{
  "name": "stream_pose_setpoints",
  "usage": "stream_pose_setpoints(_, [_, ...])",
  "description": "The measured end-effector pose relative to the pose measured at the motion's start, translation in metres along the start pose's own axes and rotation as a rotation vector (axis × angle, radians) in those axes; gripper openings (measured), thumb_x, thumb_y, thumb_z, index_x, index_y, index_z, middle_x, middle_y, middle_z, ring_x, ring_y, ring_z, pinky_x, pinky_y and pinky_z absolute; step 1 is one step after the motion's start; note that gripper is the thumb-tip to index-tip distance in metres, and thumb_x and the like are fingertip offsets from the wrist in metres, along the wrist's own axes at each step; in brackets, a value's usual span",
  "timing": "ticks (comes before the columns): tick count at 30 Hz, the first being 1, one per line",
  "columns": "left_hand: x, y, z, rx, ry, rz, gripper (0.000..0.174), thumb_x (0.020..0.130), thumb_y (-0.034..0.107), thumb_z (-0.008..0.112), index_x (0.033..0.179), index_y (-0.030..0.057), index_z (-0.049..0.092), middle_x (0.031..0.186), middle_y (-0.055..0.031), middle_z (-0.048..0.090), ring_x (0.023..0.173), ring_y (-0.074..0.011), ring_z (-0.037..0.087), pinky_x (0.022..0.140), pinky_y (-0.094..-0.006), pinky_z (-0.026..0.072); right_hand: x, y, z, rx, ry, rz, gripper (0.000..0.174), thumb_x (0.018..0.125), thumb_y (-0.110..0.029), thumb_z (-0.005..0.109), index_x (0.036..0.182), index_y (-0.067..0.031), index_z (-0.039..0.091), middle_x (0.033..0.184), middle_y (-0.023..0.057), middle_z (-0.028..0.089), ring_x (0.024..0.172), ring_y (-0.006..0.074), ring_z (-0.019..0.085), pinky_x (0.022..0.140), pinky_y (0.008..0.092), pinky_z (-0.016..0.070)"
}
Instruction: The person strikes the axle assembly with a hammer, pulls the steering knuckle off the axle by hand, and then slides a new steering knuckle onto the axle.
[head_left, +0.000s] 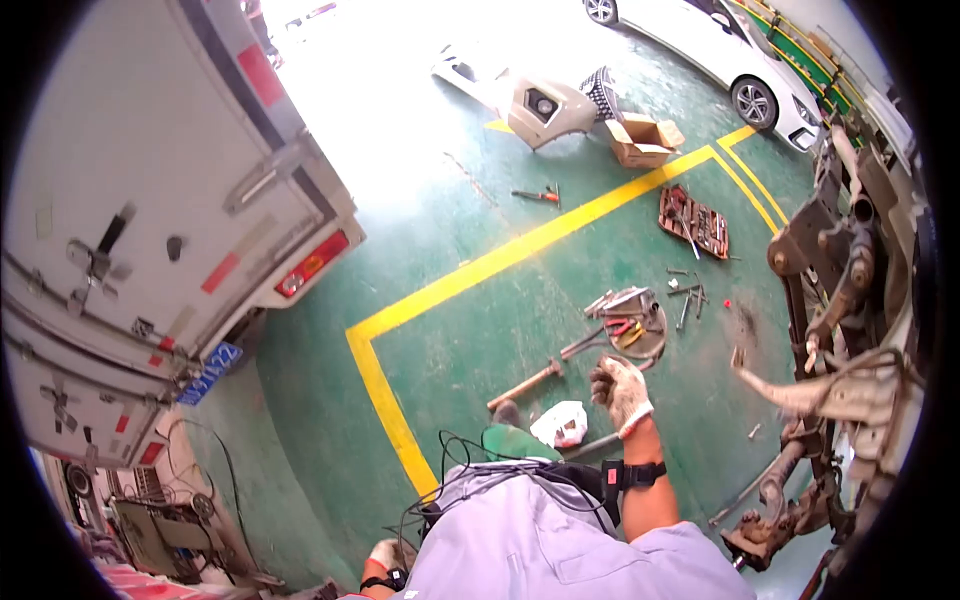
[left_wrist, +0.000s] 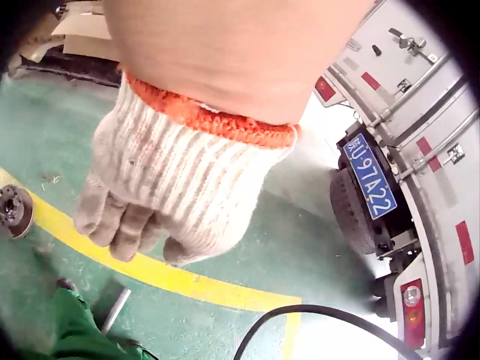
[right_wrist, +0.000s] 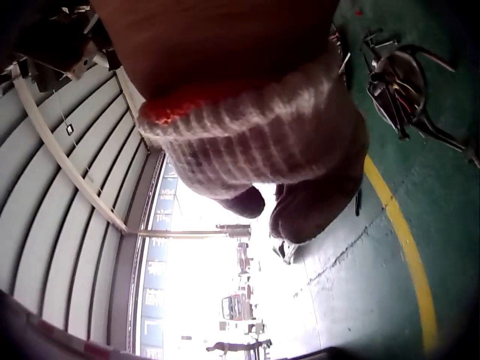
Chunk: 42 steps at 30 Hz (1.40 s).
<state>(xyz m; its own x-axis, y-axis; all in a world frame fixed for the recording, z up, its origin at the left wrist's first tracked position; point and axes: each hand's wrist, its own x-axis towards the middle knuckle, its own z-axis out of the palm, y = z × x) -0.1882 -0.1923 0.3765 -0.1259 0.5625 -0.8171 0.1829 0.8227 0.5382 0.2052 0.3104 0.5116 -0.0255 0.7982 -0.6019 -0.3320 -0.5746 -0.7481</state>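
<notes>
The right hand [head_left: 621, 393], in a white knit glove, is raised over the green floor, just below a round tray [head_left: 648, 340] of pliers and other tools. In the right wrist view the gloved right hand [right_wrist: 262, 157] has its fingers bent, and no object shows in it. At the lower edge of the head view the left hand [head_left: 387, 552] is partly hidden beside the body. The left wrist view shows the gloved left hand [left_wrist: 176, 187] with loosely curled fingers hanging down, holding nothing visible.
A hammer [head_left: 525, 384] and a white bag [head_left: 560, 425] lie near the person. Beyond are an open tool case [head_left: 694, 222] and a cardboard box [head_left: 643, 140]. Vehicle parts [head_left: 850, 260] stand at right, a truck [head_left: 150, 200] at left. Black cables [head_left: 480, 462] cross the person's front.
</notes>
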Motion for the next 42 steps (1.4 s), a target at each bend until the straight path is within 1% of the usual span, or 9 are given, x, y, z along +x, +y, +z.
stream_pose_setpoints(8, [0.119, 0.105, -0.109, -0.788, 0.421, -0.297, 0.028, 0.095, 0.03, 0.058, 0.093, 0.0031, 0.065, 0.078, -0.0132, 0.068, 0.064, -0.0293, 0.065, 0.058, -0.0419, 0.0539, 0.086, -0.034, -0.005, 0.173, 0.163, -0.021, 0.012, 0.099, -0.019, 0.063, 0.108, -0.0108, 0.063, 0.08, 0.0056, 0.068, 0.057, 0.0151, 0.061, 0.048, 0.031, 0.0482])
stream_pose_setpoints(12, [0.173, 0.161, -0.146, -0.768, 0.392, -0.335, 0.03, 0.097, 0.029, 0.055, 0.101, 0.0016, 0.065, 0.08, -0.0138, 0.069, 0.063, -0.0285, 0.065, 0.056, -0.0396, 0.0526, 0.099, -0.054, 0.004, 0.226, 0.186, -0.027, 0.014, 0.099, -0.019, 0.064, 0.11, -0.0108, 0.065, 0.081, 0.0058, 0.07, 0.057, 0.0159, 0.062, 0.048, 0.0309, 0.0499])
stream_pose_setpoints(20, [0.253, 0.321, -0.176, -0.566, 0.043, -0.547, 0.037, 0.101, 0.023, 0.044, 0.066, 0.0212, 0.032, 0.055, 0.0041, 0.029, 0.047, -0.0127, 0.029, 0.045, -0.0334, 0.0251, 0.162, -0.069, -0.026, 0.27, 0.442, -0.123, 0.016, 0.095, -0.027, 0.068, 0.089, -0.0138, 0.061, 0.071, -0.0023, 0.056, 0.051, 0.0081, 0.047, 0.043, 0.0242, 0.036])
stream_pose_setpoints(21, [0.312, 0.268, -0.204, -0.758, -0.291, -0.525, 0.033, 0.101, 0.024, 0.048, 0.069, 0.0184, 0.041, 0.059, 0.0033, 0.037, 0.049, -0.0138, 0.038, 0.049, -0.0318, 0.0331, 0.175, -0.069, -0.034, 0.303, 0.481, -0.11, 0.019, 0.097, -0.03, 0.066, 0.087, -0.0147, 0.061, 0.07, -0.0031, 0.056, 0.05, 0.0079, 0.048, 0.042, 0.0233, 0.0368])
stream_pose_setpoints(24, [0.36, 0.36, -0.221, -0.667, -0.158, -0.487, 0.038, 0.102, 0.022, 0.045, 0.065, 0.02, 0.034, 0.056, 0.0057, 0.028, 0.045, -0.0111, 0.027, 0.045, -0.0309, 0.0227, 0.207, -0.084, -0.029, 0.386, 0.573, -0.088, 0.024, 0.099, -0.036, 0.063, 0.083, -0.0179, 0.06, 0.07, -0.0043, 0.057, 0.051, 0.0077, 0.05, 0.043, 0.0224, 0.0414])
stream_pose_setpoints(28, [0.488, 0.43, -0.26, -0.104, -0.097, -0.144, 0.032, 0.099, 0.029, 0.051, 0.073, 0.0132, 0.061, 0.064, -0.0007, 0.058, 0.051, -0.0155, 0.05, 0.048, -0.0338, 0.037, 0.242, -0.141, 0.016, 0.364, 0.532, -0.109, 0.026, 0.099, -0.039, 0.063, 0.083, -0.0187, 0.058, 0.071, -0.0051, 0.057, 0.054, 0.0068, 0.051, 0.044, 0.0216, 0.0401])
stream_pose_setpoints(32, [0.489, 0.619, -0.277, 0.337, -0.003, 0.008, 0.03, 0.098, 0.034, 0.057, 0.089, 0.0095, 0.072, 0.074, -0.0024, 0.067, 0.065, -0.0152, 0.062, 0.062, -0.0303, 0.0503, 0.269, -0.188, 0.062, 0.309, 0.587, -0.205, 0.02, 0.099, -0.036, 0.064, 0.092, -0.0184, 0.06, 0.073, -0.0053, 0.056, 0.054, 0.0057, 0.05, 0.044, 0.0215, 0.0386])
stream_pose_setpoints(40, [0.545, 0.686, -0.272, 0.189, -0.003, -0.036, 0.027, 0.096, 0.03, 0.056, 0.078, 0.0117, 0.063, 0.066, -0.0001, 0.056, 0.054, -0.0112, 0.047, 0.05, -0.0311, 0.0357, 0.365, -0.212, 0.022, 0.362, 0.547, -0.101, 0.019, 0.098, -0.034, 0.066, 0.09, -0.018, 0.062, 0.073, -0.0037, 0.058, 0.055, 0.0067, 0.051, 0.044, 0.0216, 0.0397])
stream_pose_setpoints(42, [0.527, 0.701, -0.261, -0.056, -0.051, -0.273, 0.028, 0.097, 0.028, 0.053, 0.072, 0.0156, 0.055, 0.061, 0.0025, 0.048, 0.047, -0.0108, 0.04, 0.046, -0.0315, 0.0295, 0.39, -0.235, 0.021, 0.369, 0.583, -0.175, 0.019, 0.096, -0.035, 0.068, 0.089, -0.0178, 0.063, 0.073, -0.0035, 0.058, 0.055, 0.0072, 0.052, 0.044, 0.0223, 0.0404])
